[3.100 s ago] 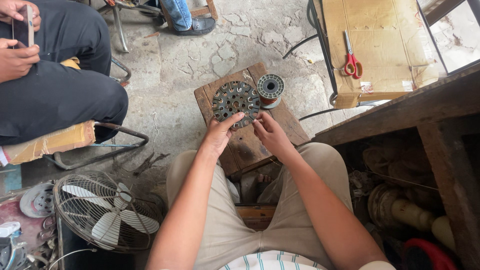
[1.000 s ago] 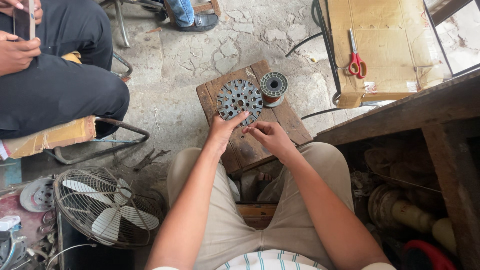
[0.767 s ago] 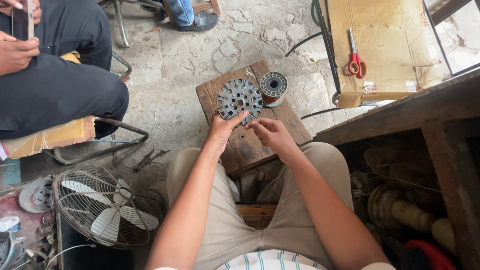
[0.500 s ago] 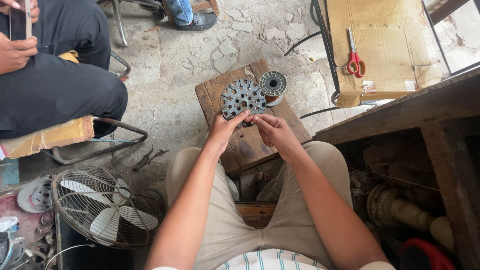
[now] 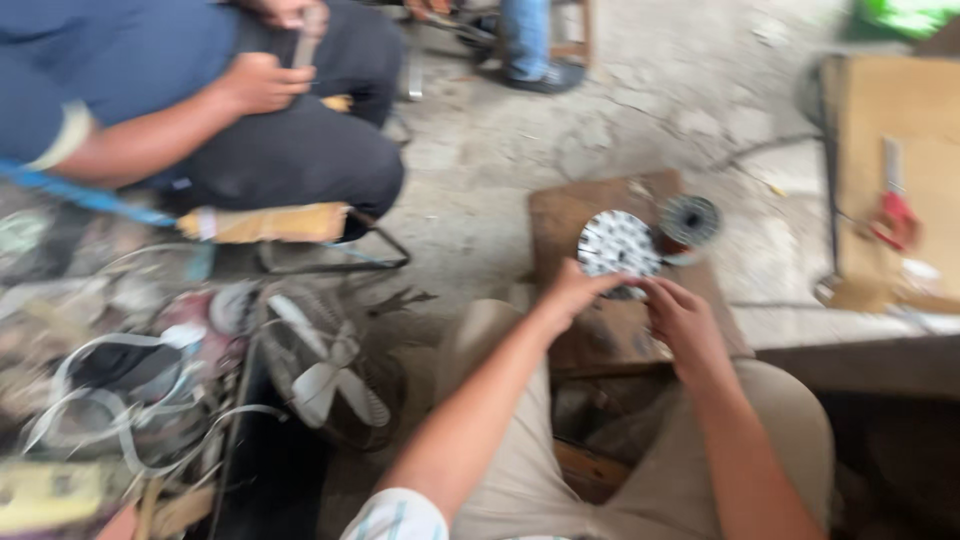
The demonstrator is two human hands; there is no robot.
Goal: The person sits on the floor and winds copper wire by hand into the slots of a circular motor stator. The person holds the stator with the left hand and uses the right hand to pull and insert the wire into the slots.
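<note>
Frame is motion-blurred, so detail is limited. We see our left hand [image 5: 575,290] and right hand [image 5: 680,318] meeting at the near edge of a round toothed metal disc [image 5: 617,243], which lies flat on a small wooden board [image 5: 590,335] in front of our knees. Left fingers touch the disc's lower-left rim; right fingers are curled close together at its lower-right rim. Whether either grip actually pinches the disc or smth thin beside it, we can't tell through the blur. Wire spool [image 5: 689,221] stands just beside the disc, to its right, on the same board. Red-handled scissors [image 5: 893,215] lie on a cardboard sheet [image 5: 865,120], well apart at right. Fan [image 5: 325,375] sits on the floor at lower left. Another person [image 5: 200,110] sits upper left, hands busy w/ a small object.
</note>
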